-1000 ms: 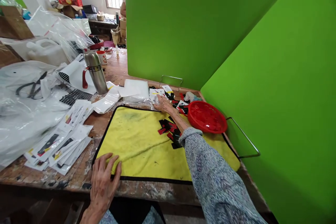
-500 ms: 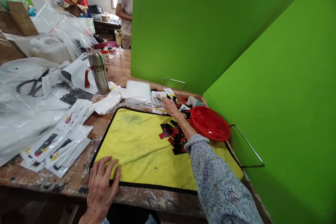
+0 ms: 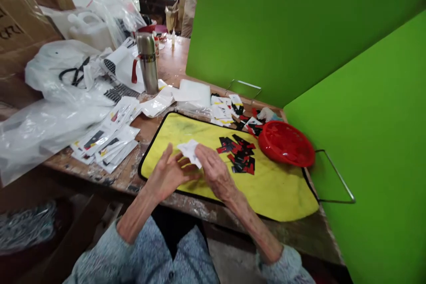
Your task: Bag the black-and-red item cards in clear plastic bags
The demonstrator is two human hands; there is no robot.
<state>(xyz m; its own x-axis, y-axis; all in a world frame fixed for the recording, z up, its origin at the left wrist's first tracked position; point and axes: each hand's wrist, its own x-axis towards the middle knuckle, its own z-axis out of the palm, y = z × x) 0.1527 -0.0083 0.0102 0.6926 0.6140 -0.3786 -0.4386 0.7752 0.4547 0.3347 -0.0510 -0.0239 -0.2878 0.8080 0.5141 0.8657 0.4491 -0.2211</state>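
Over the yellow mat [image 3: 186, 131] with a black border, my right hand [image 3: 214, 171] pinches a small white card [image 3: 191, 151]. My left hand [image 3: 171, 173] is just left of the card, its fingers spread and curved, with nothing visibly held. Black and red pieces [image 3: 241, 153] lie in a loose pile on the mat, right of my hands. Behind the mat is a stack of white printed cards [image 3: 221, 111]. A red basin [image 3: 286, 144] rests at the mat's right side. White packets with dark pieces [image 3: 109, 140] are fanned out on the wooden table at left.
A steel thermos [image 3: 148, 64] stands behind the packets. Clear plastic bags [image 3: 60, 115] cover the far left. Green panels [image 3: 266, 26] rise behind and to the right, with a wire handle [image 3: 336, 177] near the basin. A person [image 3: 191, 2] stands in the background.
My right hand has come back from the card stack with a white card. My left hand has lifted from the mat's front left corner toward it. The view has shifted.
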